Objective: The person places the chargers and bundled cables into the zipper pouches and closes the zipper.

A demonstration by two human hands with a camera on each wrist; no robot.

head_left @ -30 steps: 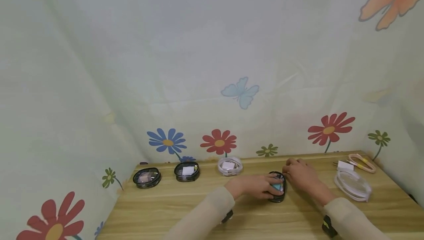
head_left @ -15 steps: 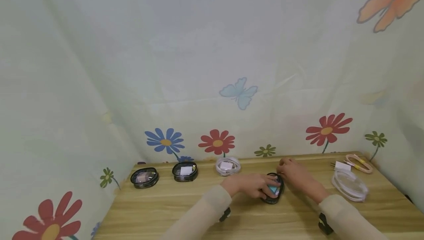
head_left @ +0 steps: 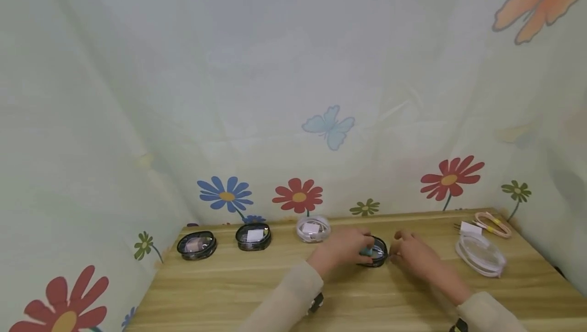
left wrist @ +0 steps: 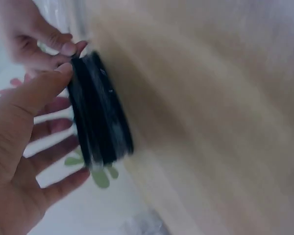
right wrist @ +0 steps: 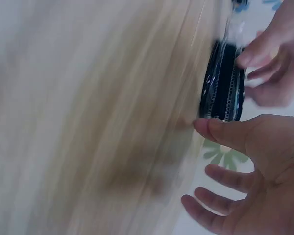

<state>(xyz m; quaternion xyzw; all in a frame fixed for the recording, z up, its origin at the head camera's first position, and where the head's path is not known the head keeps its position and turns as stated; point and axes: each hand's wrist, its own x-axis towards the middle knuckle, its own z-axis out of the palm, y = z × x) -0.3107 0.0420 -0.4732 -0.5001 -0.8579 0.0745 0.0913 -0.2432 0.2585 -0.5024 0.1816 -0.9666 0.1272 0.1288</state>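
Note:
A small oval zip case (head_left: 380,254) with black edging and a clear top lies on the table; something light blue shows inside. My left hand (head_left: 340,251) holds its left part, and in the left wrist view the thumb sits on the near rim while spread fingers reach across the top of the case (left wrist: 99,110). At the other end, my right hand (head_left: 418,258) brings thumb and forefinger together at the corner, its other fingers loose. Zipper teeth run along the side of the case (right wrist: 221,85) in the right wrist view. Any zipper pull is hidden by the fingertips.
Along the back of the wooden table (head_left: 257,291) stand two black-edged cases (head_left: 197,245), (head_left: 254,237) and a white-edged case (head_left: 313,229), all filled. To the right lie another white-edged case (head_left: 480,254), a white plug adapter (head_left: 471,228) and a coiled pink cable (head_left: 492,225).
The case has turned from lengthwise to more crosswise. My left hand has shifted from its top to its left part, and my right hand has come down along its right end.

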